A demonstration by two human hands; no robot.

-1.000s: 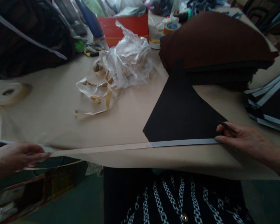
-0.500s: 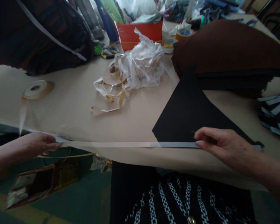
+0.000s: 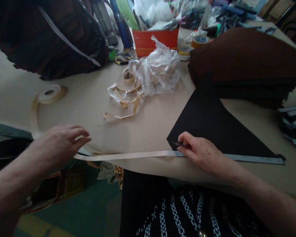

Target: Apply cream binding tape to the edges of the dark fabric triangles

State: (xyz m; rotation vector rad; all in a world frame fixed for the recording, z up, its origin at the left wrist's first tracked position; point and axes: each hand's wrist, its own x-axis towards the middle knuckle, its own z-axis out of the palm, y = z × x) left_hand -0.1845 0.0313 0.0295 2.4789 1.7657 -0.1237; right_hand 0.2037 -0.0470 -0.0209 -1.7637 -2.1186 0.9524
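From my head camera, my right hand (image 3: 204, 153) has slid along the pale tape (image 3: 133, 155) to the black piece's (image 3: 212, 121) left corner, fingers closed around a small pointed tool (image 3: 177, 144). The tape runs along that piece's near edge, so I judge this edge covered. Left of the piece, my left hand (image 3: 61, 141) has let go, palm down, fingers parted.

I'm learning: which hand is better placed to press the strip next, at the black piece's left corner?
Probably the right hand: it's by the strip near that corner, holding a pointed tool. The left hand is farther away.
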